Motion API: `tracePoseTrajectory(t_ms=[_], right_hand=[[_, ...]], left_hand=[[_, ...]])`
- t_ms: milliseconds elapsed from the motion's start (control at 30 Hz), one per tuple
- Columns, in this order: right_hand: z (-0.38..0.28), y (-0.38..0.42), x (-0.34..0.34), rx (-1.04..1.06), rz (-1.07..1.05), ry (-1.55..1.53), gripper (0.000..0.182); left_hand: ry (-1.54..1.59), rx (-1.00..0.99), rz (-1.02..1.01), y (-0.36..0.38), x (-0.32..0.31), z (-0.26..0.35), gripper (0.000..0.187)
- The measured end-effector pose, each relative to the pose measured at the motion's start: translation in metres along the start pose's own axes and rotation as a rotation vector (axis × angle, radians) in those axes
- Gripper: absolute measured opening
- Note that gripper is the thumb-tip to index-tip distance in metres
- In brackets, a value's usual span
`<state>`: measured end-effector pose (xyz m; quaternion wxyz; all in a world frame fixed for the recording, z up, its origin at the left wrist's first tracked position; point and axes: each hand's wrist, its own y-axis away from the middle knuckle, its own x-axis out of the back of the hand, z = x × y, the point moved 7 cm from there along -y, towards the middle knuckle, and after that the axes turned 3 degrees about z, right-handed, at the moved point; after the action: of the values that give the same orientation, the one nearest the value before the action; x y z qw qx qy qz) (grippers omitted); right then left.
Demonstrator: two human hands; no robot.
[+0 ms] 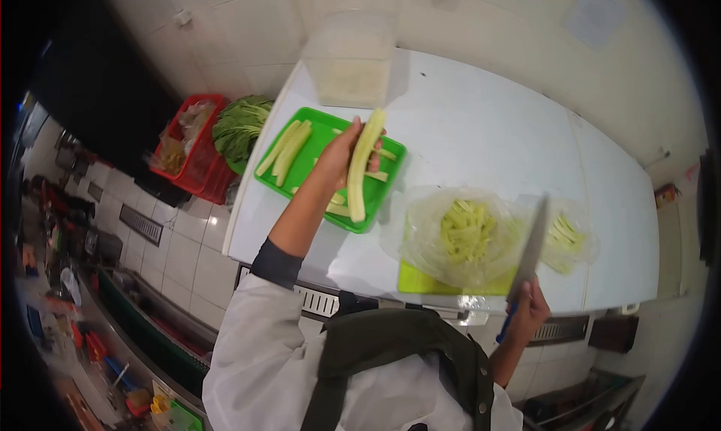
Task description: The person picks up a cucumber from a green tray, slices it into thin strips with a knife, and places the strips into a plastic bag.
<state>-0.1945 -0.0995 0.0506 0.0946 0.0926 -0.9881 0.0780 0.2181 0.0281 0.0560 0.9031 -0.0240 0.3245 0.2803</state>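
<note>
Over the green tray (306,116), my left hand (349,152) is closed around a long pale green vegetable piece (366,164). Other long pieces (293,153) lie in the tray, some partly hidden behind my hand. My right hand (532,311) grips the blue handle of a large knife (532,247), its blade pointing up and away from me. Left of the knife, a clear plastic bag (428,243) with cut strips (469,228) rests on a yellow-green cutting board (432,282). A second bag with strips (567,234) lies right of the blade.
A clear bin (349,70) stands at the back left of the white table (481,138). Beyond the table's left edge are leafy greens (242,127) and a red crate (203,157) with bags. The wall runs behind the table.
</note>
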Motion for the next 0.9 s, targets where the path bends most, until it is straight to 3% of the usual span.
tracePoseTrajectory(t_ms=[133, 233, 300, 500, 900], right_hand=[[-0.021, 0.01, -0.031, -0.084, -0.179, -0.027, 0.027], [-0.026, 0.009, -0.037, 0.162, -0.197, 0.014, 0.026], [-0.026, 0.009, -0.032, 0.173, -0.221, 0.044, 0.025], [-0.024, 0.01, -0.013, 0.22, -0.193, 0.107, 0.025], [-0.024, 0.002, 0.008, 0.297, -0.127, 0.183, 0.024]], left_hand=[[0.022, 0.117, -0.124, 0.019, -0.056, -0.072, 0.041], [0.007, 0.065, -0.076, 0.029, -0.09, -0.103, 0.038], [-0.056, 0.028, 0.006, 0.037, -0.108, -0.11, 0.037], [-0.245, 0.063, -0.109, 0.038, -0.129, -0.133, 0.038], [-0.388, 0.004, -0.086, 0.029, -0.153, -0.135, 0.039]])
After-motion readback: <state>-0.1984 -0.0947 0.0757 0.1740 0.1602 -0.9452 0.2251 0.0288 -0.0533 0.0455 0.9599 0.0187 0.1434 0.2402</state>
